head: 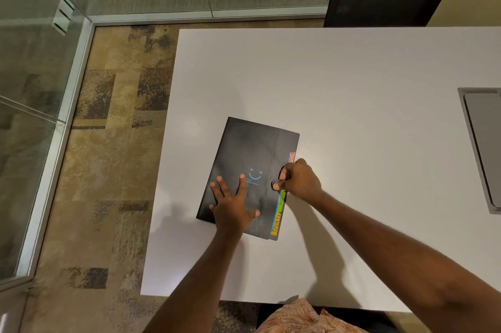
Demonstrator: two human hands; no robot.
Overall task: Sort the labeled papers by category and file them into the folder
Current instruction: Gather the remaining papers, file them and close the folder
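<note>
The folder (244,153) shows tabs SPORTS (276,227) and HR (282,201) (pink tab (291,156) illegible).

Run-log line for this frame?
folder closed on table | left hand flat on cover | right hand pinches flap edge | SPORTS tab, HR tab showing

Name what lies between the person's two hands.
In the head view, a strip of the black folder bearing a blue smiley print lies between the left hand and the right hand.

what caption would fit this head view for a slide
Left hand presses flat on a closed black folder while the right hand pinches its tabbed edge.
</note>
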